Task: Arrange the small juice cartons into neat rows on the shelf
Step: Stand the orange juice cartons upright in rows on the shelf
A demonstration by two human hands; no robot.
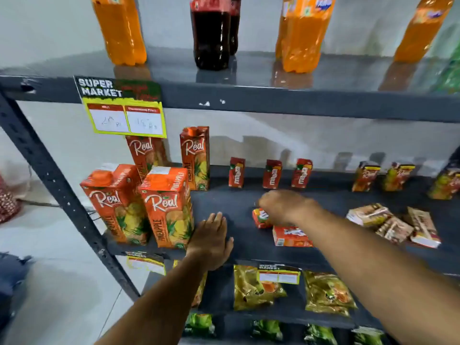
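Three small red juice cartons (272, 174) stand upright in a row at the back of the dark middle shelf (239, 205). My right hand (286, 206) is closed over a small red carton (260, 218) lying on the shelf. Another small red carton (291, 236) lies flat just in front of it. My left hand (211, 241) rests flat, fingers spread, on the shelf near its front edge, holding nothing. Further right, small cartons of another flavour (366, 176) stand at the back, and several brownish cartons (393, 224) lie tumbled.
Four tall pineapple juice cartons (165, 207) stand at the shelf's left, close to my left hand. Soda bottles (211, 31) line the upper shelf. A price tag (124, 115) hangs from its edge. Snack packets (254, 287) fill the lower shelves.
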